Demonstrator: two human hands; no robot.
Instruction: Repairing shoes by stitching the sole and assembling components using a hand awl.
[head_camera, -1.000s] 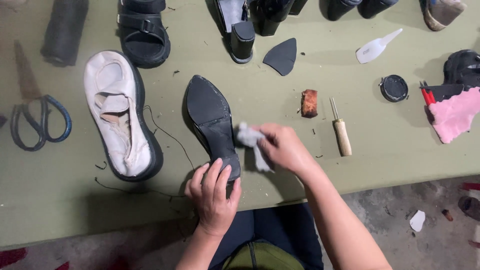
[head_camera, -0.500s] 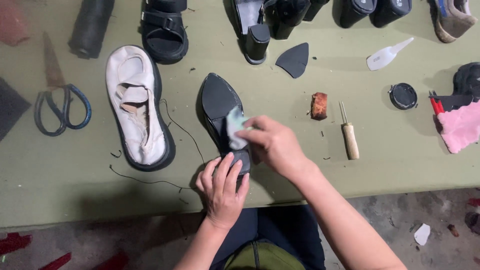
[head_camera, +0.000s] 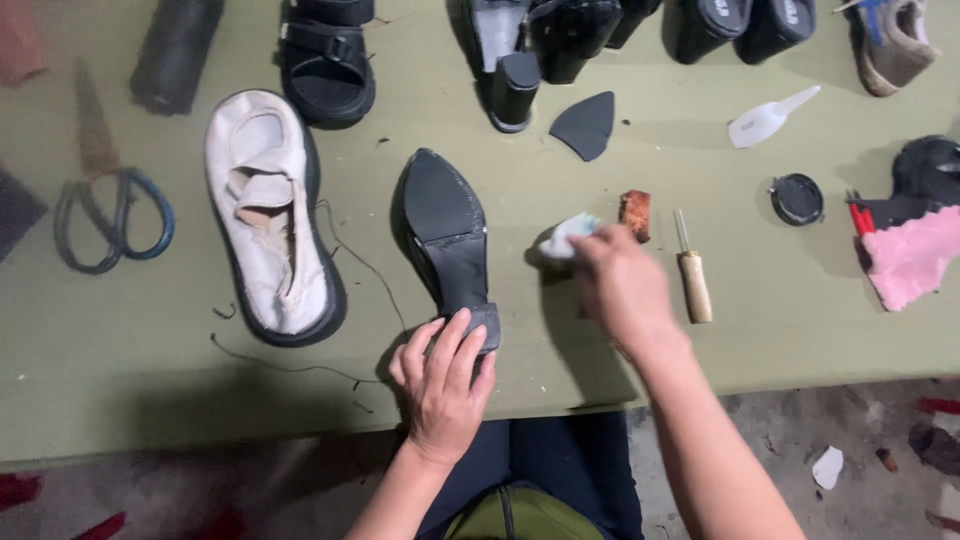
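A black heeled shoe (head_camera: 446, 232) lies sole up on the green table (head_camera: 600, 350), toe pointing away from me. My left hand (head_camera: 442, 385) grips its heel end at the table's near edge. My right hand (head_camera: 620, 283) holds a small pale cloth (head_camera: 566, 236) and hovers to the right of the shoe, clear of the sole. Just beyond the cloth lies a small brown block (head_camera: 635, 212).
A white and black shoe (head_camera: 270, 215) lies left of the heeled shoe, with scissors (head_camera: 105, 200) farther left. A wooden-handled awl (head_camera: 692, 277), a round black lid (head_camera: 797, 198), a pink cloth (head_camera: 912, 258), a black sole piece (head_camera: 586, 125) and a white scoop (head_camera: 768, 118) lie to the right. More shoes line the far edge.
My right hand has lifted the cloth off the black sole and moved right, toward the brown block. My left hand still holds the heel.
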